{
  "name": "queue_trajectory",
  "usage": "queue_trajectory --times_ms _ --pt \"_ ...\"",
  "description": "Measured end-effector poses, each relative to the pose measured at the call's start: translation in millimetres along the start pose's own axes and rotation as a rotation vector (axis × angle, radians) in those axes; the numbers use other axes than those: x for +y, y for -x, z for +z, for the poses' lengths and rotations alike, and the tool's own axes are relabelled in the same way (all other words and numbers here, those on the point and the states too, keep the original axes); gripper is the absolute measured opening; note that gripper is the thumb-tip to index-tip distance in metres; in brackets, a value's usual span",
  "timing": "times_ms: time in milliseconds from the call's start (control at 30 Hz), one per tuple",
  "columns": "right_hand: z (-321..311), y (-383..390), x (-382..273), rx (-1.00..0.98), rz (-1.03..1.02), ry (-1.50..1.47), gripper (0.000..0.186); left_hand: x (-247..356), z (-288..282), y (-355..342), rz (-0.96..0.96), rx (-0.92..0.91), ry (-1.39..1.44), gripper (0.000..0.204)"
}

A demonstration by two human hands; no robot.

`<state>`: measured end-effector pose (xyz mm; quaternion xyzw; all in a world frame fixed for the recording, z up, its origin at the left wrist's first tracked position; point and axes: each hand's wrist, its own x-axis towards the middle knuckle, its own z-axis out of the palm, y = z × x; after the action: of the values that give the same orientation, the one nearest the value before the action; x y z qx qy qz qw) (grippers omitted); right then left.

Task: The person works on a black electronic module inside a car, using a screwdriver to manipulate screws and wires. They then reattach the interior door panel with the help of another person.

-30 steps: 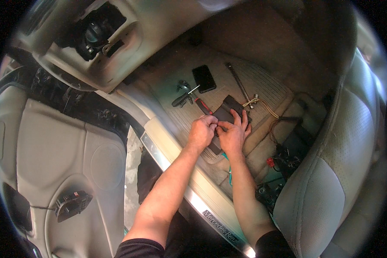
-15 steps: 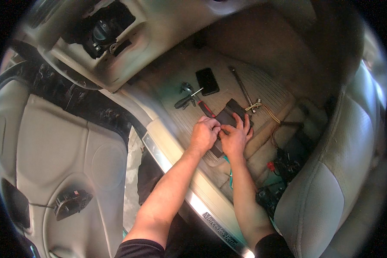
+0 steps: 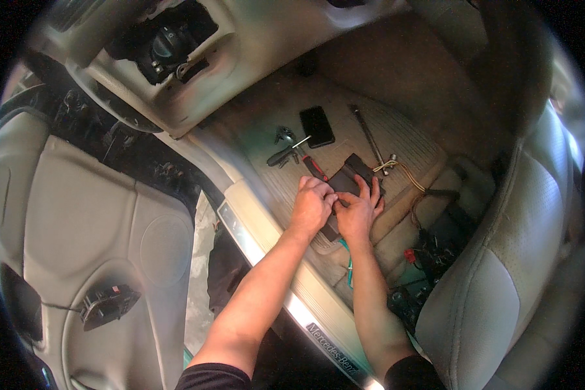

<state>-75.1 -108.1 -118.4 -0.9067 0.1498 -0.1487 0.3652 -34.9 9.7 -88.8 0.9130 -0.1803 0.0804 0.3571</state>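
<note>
A dark flat box-shaped part point(image 3: 348, 175) lies on the ribbed floor mat point(image 3: 406, 138), its lower side partly covered by my hands. The fingertips of my left hand point(image 3: 312, 205) are pinched together at its near left edge; what they hold, if anything, is hidden. My right hand point(image 3: 355, 213) holds the part, two fingers stretched across its top and the thumb meeting the left fingertips. Tan wires point(image 3: 406, 173) run from beside the part toward the seat. Just beyond my left hand lies a tool with a red and black handle point(image 3: 314, 168).
A dark-handled screwdriver point(image 3: 281, 156), a black phone-like slab point(image 3: 316, 126) and a long metal bar tool point(image 3: 368, 133) rest on the mat. The grey seat point(image 3: 481, 292) stands at right, with loose wiring and a red connector point(image 3: 410, 256) beside it. The open door point(image 3: 78, 208) is at left.
The view has shifted slightly, so the dash and tools sit a little lower and further right. Both hands keep nearly the same pose at the dark part.
</note>
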Motion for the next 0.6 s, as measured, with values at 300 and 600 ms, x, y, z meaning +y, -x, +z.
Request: queue_trajectory --times_ms 300,600 --pt "1.8 0.5 1.2 -0.002 0.003 -0.005 0.014 -4.5 1.8 -0.9 -0.136 -0.075 0.052 0.012" --pt "2.5 -0.6 3.0 0.01 0.001 0.005 0.015 1.4 -1.0 -0.4 -0.033 -0.017 -0.037 0.01"
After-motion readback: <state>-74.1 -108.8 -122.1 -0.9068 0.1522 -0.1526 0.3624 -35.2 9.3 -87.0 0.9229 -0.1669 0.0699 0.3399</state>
